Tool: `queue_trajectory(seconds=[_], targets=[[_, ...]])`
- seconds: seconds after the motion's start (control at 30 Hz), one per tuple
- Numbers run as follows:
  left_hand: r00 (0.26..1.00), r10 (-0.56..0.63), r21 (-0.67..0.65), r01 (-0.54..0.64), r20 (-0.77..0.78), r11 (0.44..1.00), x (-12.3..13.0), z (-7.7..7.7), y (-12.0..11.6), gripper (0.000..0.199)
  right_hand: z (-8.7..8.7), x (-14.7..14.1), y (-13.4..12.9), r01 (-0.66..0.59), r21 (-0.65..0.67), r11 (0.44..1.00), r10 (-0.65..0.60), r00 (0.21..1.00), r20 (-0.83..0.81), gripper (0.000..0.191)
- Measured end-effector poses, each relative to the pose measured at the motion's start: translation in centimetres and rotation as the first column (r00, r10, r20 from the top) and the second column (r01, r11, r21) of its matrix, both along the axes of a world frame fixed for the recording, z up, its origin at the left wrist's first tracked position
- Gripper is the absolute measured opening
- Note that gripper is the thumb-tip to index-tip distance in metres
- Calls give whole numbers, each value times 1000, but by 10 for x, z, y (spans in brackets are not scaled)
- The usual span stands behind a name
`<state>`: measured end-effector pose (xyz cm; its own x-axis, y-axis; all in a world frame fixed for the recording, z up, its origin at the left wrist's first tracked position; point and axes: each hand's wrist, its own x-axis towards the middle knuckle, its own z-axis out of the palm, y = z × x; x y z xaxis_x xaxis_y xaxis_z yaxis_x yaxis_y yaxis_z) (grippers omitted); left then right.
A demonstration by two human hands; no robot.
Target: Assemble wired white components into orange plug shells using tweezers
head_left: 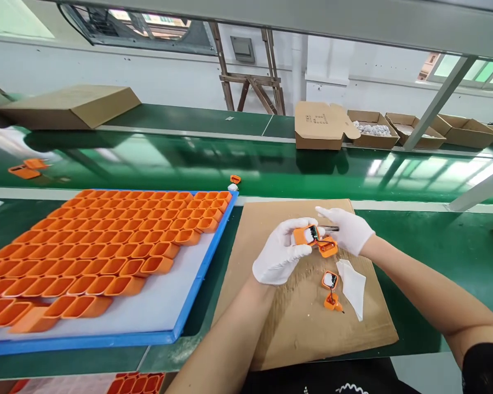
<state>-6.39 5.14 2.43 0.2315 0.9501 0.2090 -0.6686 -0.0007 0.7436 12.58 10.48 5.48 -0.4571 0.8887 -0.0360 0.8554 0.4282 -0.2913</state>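
Observation:
My left hand [281,251], in a white glove, grips an orange housing [302,236] with a white part and a green circuit board showing in its open end. Wires join it to a smaller orange piece [327,247] hanging at its right. My gloved right hand [351,230] holds a thin metal tool [330,228], its tip at the housing's opening. Below, on the cardboard sheet [283,328], lie an orange unit with a white centre [330,280] and a wired orange piece [332,302]. A white cloth [353,287] lies beside them.
A blue-edged tray [205,265] with rows of orange housings [107,235] stands at the left. Behind runs a green conveyor belt [267,175] with a few orange parts [24,171]. Cardboard boxes [318,126] line the shelf beyond; a metal post [439,104] slants at the right.

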Motion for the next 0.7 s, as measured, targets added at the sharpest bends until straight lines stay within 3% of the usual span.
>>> queue_trajectory(seconds=[0.07,0.13,0.2,0.23,0.37,0.5,0.57,0.7], targets=[[997,58,24,-57,-53,998,4,-1,0,40,3,12,-23,57,1,998,-55,960,-273,44],[982,138,60,-131,-128,990,8,-3,-1,40,5,16,-46,67,-62,996,-91,789,-607,37],[958,201,101,-184,-202,978,12,-6,-3,40,4,15,-67,80,-110,991,-135,633,-762,34],[949,212,115,-189,-235,975,13,-7,-4,40,2,13,-74,114,-95,989,-146,625,-767,35],[931,191,124,-160,-310,979,17,-10,-7,41,-10,7,-88,260,219,941,-52,746,-664,24],[924,197,131,-162,-327,978,20,-9,-8,42,-18,14,-91,221,498,839,58,873,-485,33],[917,215,126,-183,-335,975,21,-9,-9,43,-19,18,-93,175,522,835,54,918,-393,40],[913,223,104,-199,-342,974,24,-6,-13,44,-22,16,-101,101,422,901,12,966,-259,48]])
